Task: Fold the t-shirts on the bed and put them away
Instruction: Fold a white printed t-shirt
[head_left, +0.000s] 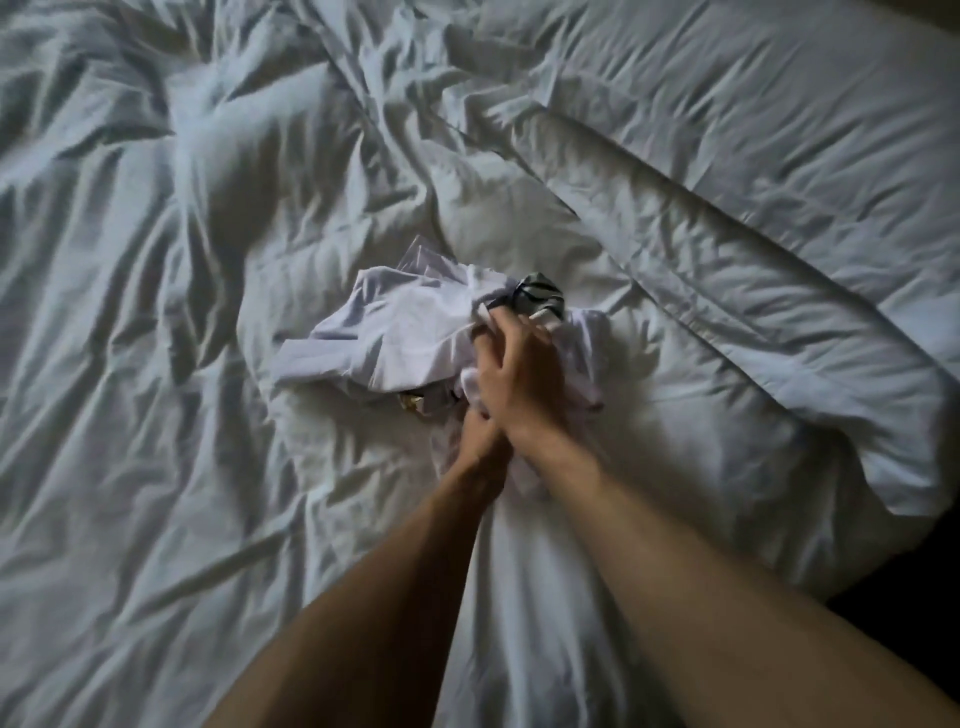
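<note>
A crumpled white t-shirt (395, 332) lies bunched in the middle of the bed (156, 415). A dark striped patch of cloth (537, 293) pokes out at the heap's far side. My right hand (524, 374) lies on top of the heap, its fingers curled into the fabric near the dark patch. My left hand (478, 431) sits just below and partly under my right wrist, gripping a bunch of the white cloth. Most of the left hand's fingers are hidden. Whether the heap holds more than one shirt cannot be told.
The bed is covered by a rumpled white duvet (727, 156), with a thick folded ridge running diagonally on the right. The bed's corner drops off at the lower right to a dark floor (914, 597). A small golden print or object (411, 401) shows under the heap.
</note>
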